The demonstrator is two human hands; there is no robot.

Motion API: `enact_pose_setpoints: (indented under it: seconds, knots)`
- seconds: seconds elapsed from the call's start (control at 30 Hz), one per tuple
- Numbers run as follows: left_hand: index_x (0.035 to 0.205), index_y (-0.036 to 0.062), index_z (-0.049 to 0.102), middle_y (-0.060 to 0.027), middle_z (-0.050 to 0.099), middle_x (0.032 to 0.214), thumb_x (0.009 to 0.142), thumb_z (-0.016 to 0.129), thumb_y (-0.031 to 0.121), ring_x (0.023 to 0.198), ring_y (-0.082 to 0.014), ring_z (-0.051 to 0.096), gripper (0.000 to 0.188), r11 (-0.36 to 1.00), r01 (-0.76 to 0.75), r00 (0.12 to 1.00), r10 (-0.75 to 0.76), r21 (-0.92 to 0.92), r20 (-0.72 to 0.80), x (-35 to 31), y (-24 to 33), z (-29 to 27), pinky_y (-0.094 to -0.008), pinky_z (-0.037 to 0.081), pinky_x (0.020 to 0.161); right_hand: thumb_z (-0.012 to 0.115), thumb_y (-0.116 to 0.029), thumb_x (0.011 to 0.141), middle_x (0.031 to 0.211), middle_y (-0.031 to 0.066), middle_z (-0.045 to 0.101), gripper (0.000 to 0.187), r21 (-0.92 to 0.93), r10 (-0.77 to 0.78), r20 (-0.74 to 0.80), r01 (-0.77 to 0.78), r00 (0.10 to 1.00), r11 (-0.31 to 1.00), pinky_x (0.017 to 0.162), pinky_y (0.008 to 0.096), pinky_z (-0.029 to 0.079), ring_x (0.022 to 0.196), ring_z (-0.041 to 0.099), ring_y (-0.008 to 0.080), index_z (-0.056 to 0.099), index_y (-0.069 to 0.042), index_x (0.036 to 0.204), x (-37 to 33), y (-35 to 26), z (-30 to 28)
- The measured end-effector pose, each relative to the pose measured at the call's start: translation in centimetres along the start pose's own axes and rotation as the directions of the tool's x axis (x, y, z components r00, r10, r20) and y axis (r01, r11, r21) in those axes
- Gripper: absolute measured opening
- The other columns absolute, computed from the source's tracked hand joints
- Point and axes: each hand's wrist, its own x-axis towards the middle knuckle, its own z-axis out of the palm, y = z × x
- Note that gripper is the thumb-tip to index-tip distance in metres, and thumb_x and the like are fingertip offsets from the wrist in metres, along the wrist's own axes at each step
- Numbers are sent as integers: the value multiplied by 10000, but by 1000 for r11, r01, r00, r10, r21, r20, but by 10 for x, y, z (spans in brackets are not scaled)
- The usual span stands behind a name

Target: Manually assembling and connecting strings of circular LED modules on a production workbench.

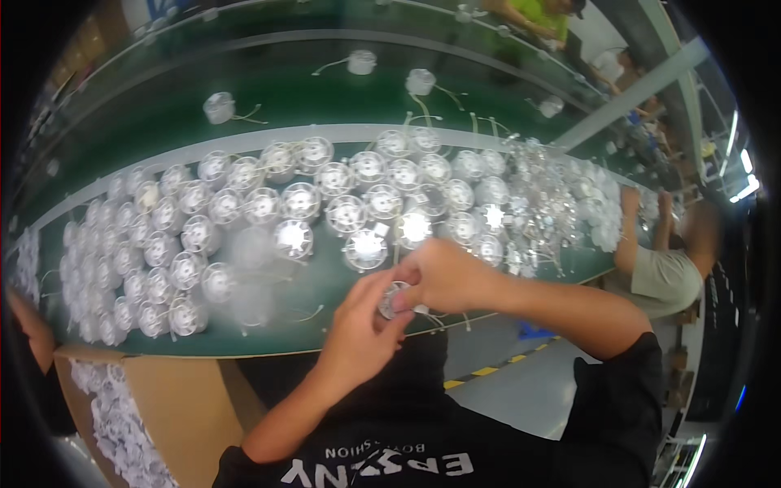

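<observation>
Close to my body, over the table's near edge, both my hands meet around one small round part [391, 302] with a spoked, whitish-silver face. My left hand [358, 332] cups it from the left with curled fingers. From the right, my right hand [452, 275] presses on it with the thumb, its fingers bent over the top. Thin pale wires [435, 320] stick out below my right hand. Just beyond my hands stand rows of similar round clear-plastic parts [347, 213], some with shiny metal star-shaped plates [366, 247] on top.
A heap of loose silvery metal pieces [541, 203] lies right of the rows. Beyond a pale rail [268, 140], wired round parts [218, 107] sit on a green belt [293, 93]. At lower left, a cardboard box [181, 398] holds white pieces. Other people [663, 268] work at right.
</observation>
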Motion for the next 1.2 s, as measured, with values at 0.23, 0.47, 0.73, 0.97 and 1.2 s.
enact_pose_setpoints:
  seconds: [0.23,0.47,0.73,0.97,1.2]
  knots:
    - [1430,-36,504,-152,704,1089,901,682,4,703,-162,719,559,964,124,992,-121,-235,30,6,-11,1,-263,569,641,786,-198,794,688,47,659,232,24,117,21,-117,993,993,587,302,460,588,538,173,736,17,863,2,5,1]
    - [1465,-50,467,-115,741,836,894,712,8,718,-155,731,624,986,-12,1000,11,-164,-3,0,-17,4,-202,562,651,772,-167,799,760,57,688,223,54,125,25,-127,992,990,608,283,469,625,553,159,749,4,940,-2,-3,4]
    - [1367,-91,558,-120,711,836,897,735,129,568,-137,631,548,991,-134,990,132,29,51,17,-5,-12,-249,496,542,747,-55,818,708,-6,666,99,163,209,54,-215,976,963,609,218,440,634,543,85,760,-12,906,-4,-7,-1]
    - [1311,-86,597,-176,734,1104,877,710,66,590,-166,637,473,982,-183,983,184,47,-28,18,-8,-6,-272,516,582,710,40,816,796,11,677,133,285,252,63,-260,966,923,604,205,424,682,548,75,762,11,936,0,-5,1]
    - [1278,-84,618,-194,680,1295,852,704,32,611,-191,633,450,989,-146,988,146,-2,-42,17,-8,-8,-284,519,593,763,-26,795,761,31,652,164,284,287,48,-288,957,915,581,260,415,629,492,111,773,26,951,3,-8,4]
